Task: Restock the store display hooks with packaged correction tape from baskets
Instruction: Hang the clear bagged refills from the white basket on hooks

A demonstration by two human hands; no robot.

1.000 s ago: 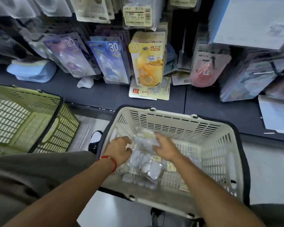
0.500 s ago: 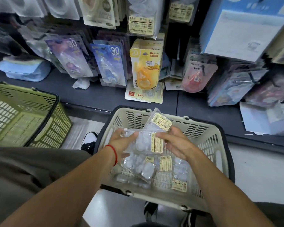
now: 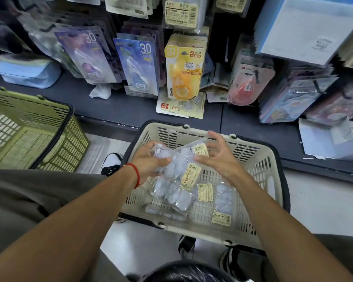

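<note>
While both arms reach into the nearer basket, findings as follows.

Baskets: two; beige basket [image 3: 259, 159] in front of the knees, olive-green basket [image 3: 55, 127] to the left, apart from it.
Hands: two; left hand [image 3: 149, 161] curled around a clear packet [image 3: 177, 161], thumb on top; right hand [image 3: 218, 157] fingers spread and relaxed, gripping nothing, thumb tip just beside the packet's yellow label.
Packets in beige basket: at least three loose packets [image 3: 222, 198] on the basket floor beneath the held one; exact count not determinable, clear plastic overlapping.
Hanging packs on hooks: purple pack marked 30 [image 3: 88, 55], blue pack marked 30 [image 3: 139, 62], yellow pack marked 20 [image 3: 183, 66], pink pack [image 3: 247, 82]; further rows behind, not countable.
Surface: dark grey shelf [image 3: 130, 104] below the hooks, carrying a flat card pack [image 3: 179, 106], a crumpled white scrap [image 3: 100, 91] and a light blue pouch [image 3: 27, 72].
Room: store aisle, pale floor [image 3: 318, 202]; a dark shoe [image 3: 110, 163] between the two baskets; large white-and-blue box [image 3: 306, 27] upper right.
Task item appearance: transparent bag holding several round pale lilac refills, yellow printed label at one corner.
Task item position: raised above the beige basket, between the two hands, tilted.
Wrist: red cord [image 3: 136, 174] on the left.
</note>
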